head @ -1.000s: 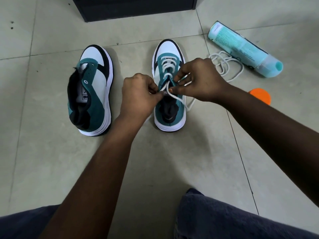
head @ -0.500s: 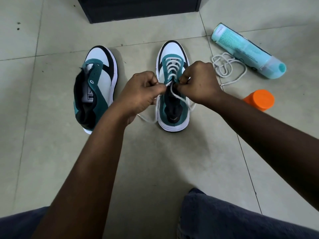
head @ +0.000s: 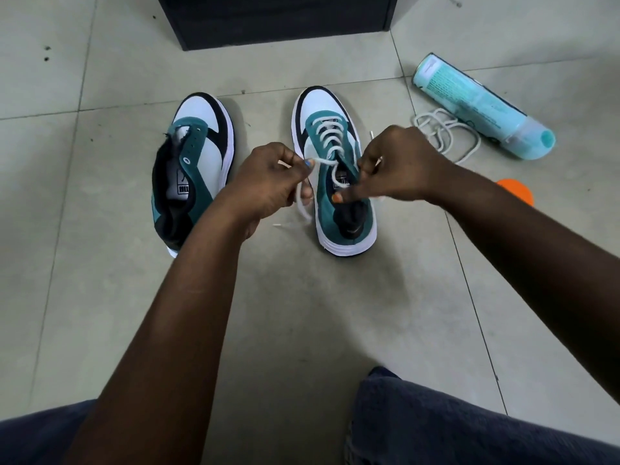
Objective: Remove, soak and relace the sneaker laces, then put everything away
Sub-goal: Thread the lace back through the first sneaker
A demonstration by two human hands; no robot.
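White lace [head: 330,139] is seen threaded up the right sneaker [head: 335,182], which stands on the floor [head: 100,297] near its middle. One lace end is pinched in the grip of the left hand [head: 268,182], and the other is held in the curled fingers of the right hand [head: 399,169]. The shoe's tongue and upper eyelets are partly hidden by both hands. The left sneaker [head: 191,169] is set just beside it, unlaced. A loose lace [head: 443,135] lies coiled towards the floor's right edge, touching a teal bottle [head: 476,109] laid on its side. An orange lid [head: 518,193] is half covered by the right forearm. Pale grey tiles are seen, with a dark cabinet [head: 275,18] at the far edge.
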